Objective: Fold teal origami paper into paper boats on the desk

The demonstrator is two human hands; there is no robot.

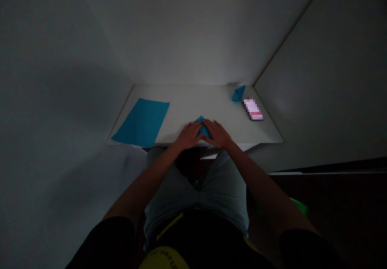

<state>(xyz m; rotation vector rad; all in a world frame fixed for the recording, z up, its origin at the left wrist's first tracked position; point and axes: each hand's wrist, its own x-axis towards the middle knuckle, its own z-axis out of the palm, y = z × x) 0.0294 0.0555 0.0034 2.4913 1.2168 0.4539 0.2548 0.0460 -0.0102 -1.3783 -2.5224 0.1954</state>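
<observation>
A small folded piece of blue paper (204, 131) lies near the front edge of the white table, its pointed top facing away from me. My left hand (190, 134) rests on its left side with the fingers stretched out flat. On the right side, my right hand (218, 134) lies over it in the same way, fingers extended. Both thumbs come close together at the paper's lower edge. Much of the folded paper is hidden under my hands.
A flat blue sheet (143, 123) lies at the left, slightly over the table's front edge. At the back right stands a folded blue paper piece (238, 94), beside a phone (253, 109) with a lit screen. Walls enclose the white table (193, 98) behind and at the sides.
</observation>
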